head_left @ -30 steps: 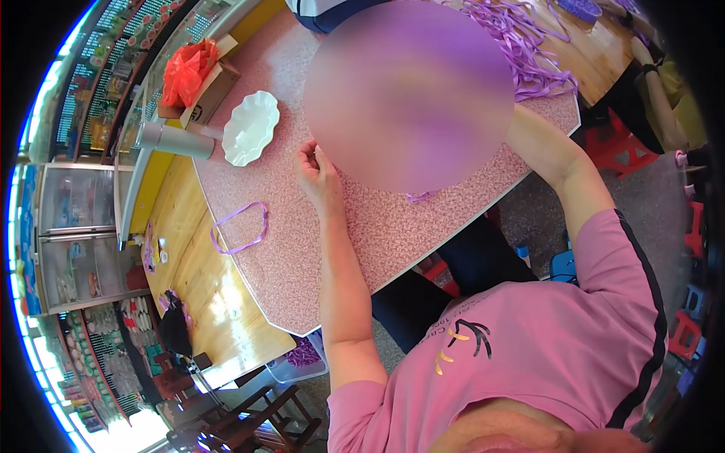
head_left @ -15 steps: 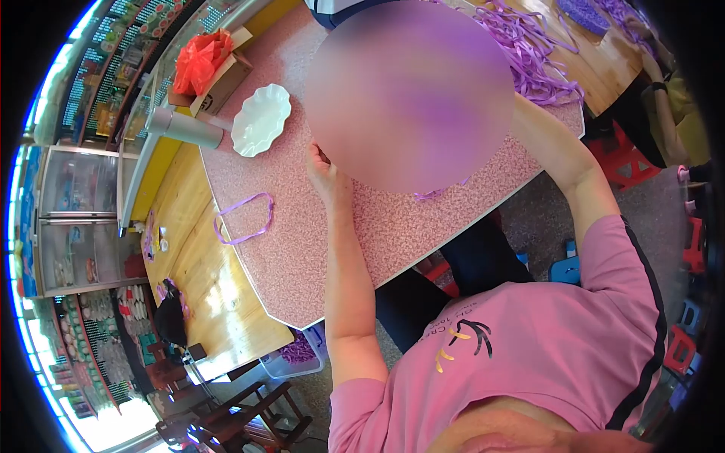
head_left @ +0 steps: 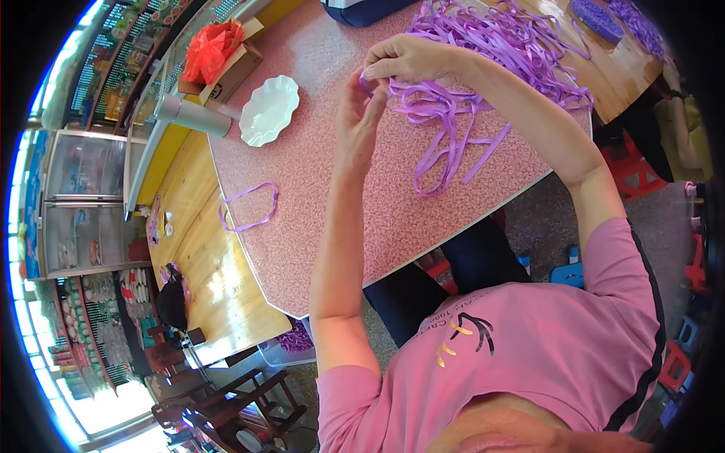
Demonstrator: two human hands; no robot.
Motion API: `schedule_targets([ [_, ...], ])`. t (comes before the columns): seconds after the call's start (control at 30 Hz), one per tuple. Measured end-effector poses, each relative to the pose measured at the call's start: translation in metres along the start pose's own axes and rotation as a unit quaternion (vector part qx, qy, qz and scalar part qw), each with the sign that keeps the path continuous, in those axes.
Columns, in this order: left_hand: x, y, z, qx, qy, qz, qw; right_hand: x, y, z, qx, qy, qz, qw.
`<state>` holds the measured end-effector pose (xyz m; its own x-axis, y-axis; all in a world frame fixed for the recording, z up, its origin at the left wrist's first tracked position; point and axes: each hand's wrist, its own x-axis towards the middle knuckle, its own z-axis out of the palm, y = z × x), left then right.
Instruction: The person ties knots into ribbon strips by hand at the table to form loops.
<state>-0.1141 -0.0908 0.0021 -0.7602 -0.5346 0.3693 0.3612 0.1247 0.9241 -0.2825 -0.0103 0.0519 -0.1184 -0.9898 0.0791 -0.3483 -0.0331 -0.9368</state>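
Note:
Both hands are close together over the far half of the pink table, working on a purple ribbon. My left hand is raised with its fingers closed around the ribbon. Coming in from the right, my right hand pinches at the same spot, its fingertips almost touching the left fingers. The exact grip between the fingertips is partly hidden. Just right of my hands, a large tangled heap of purple ribbons covers the table's far right, and loose loops trail toward me.
A single purple ribbon loop lies on the pink table at left. Beyond it are a white scalloped dish, a grey tumbler and a cardboard box with a red plastic bag. Another person's arm shows at far right.
A blurred disc covered my right hand, part of my left hand and much of the ribbon heap earlier; they are visible now. My left hand is higher and farther right.

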Motion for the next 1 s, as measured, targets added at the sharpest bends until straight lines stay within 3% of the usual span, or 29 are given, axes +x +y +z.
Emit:
schedule_targets([
  [0.07,0.003,0.002,0.005,-0.051,-0.044,-0.024,0.997,-0.009,-0.006,-0.008,0.009,0.033,0.003,0.999],
  [0.13,0.004,-0.001,-0.004,-0.112,-0.074,-0.147,0.98,-0.019,-0.016,-0.029,-0.024,0.059,0.036,0.997],
  [0.17,0.002,-0.002,-0.012,-0.112,-0.075,-0.147,0.98,-0.021,-0.009,-0.039,-0.024,0.06,0.037,0.997],
  [0.23,-0.008,0.001,-0.034,-0.077,-0.049,-0.188,0.978,-0.027,0.009,-0.063,-0.116,0.136,-0.032,0.983],
  [0.3,-0.018,0.007,-0.055,-0.061,-0.025,-0.197,0.978,-0.036,0.029,-0.081,-0.124,0.154,-0.025,0.98],
  [0.37,-0.026,0.015,-0.082,0.052,-0.056,-0.217,0.973,-0.043,0.052,-0.097,-0.131,0.171,-0.019,0.976],
  [0.47,-0.036,0.03,-0.114,0.144,-0.073,-0.265,0.951,-0.043,0.068,-0.101,-0.242,0.212,-0.022,0.946],
  [0.53,-0.039,0.027,-0.129,0.137,-0.062,-0.262,0.953,-0.05,0.054,-0.083,-0.383,0.276,0.035,0.881],
  [0.57,-0.041,0.025,-0.135,0.129,-0.053,-0.258,0.956,-0.046,0.051,-0.068,-0.382,0.273,0.03,0.883],
  [0.63,-0.033,0.031,-0.124,0.178,-0.067,-0.246,0.95,-0.027,0.048,-0.025,-0.618,0.291,-0.194,0.704],
  [0.7,-0.021,0.036,-0.107,0.229,-0.079,-0.233,0.942,-0.01,0.026,0.031,-0.414,0.158,-0.191,0.876],
  [0.77,-0.008,0.038,-0.093,0.168,-0.109,-0.222,0.954,0.012,0.026,0.083,-0.251,0.176,-0.291,0.906],
  [0.8,-0.003,0.037,-0.096,0.17,-0.103,-0.221,0.955,0.015,0.015,0.09,-0.249,0.172,-0.295,0.906],
  [0.87,0.006,0.037,-0.104,0.107,-0.092,-0.234,0.962,0.017,-0.008,0.095,-0.096,0.043,-0.032,0.994],
  [0.9,0.01,0.036,-0.111,0.108,-0.087,-0.233,0.963,0.023,-0.001,0.099,-0.096,0.04,-0.035,0.994],
  [0.97,0.016,0.033,-0.13,0.18,-0.099,-0.284,0.937,0.036,0.023,0.103,-0.155,0.107,-0.161,0.969],
  [1.0,0.019,0.032,-0.137,0.18,-0.097,-0.282,0.937,0.039,0.026,0.101,-0.157,0.105,-0.163,0.969],
])
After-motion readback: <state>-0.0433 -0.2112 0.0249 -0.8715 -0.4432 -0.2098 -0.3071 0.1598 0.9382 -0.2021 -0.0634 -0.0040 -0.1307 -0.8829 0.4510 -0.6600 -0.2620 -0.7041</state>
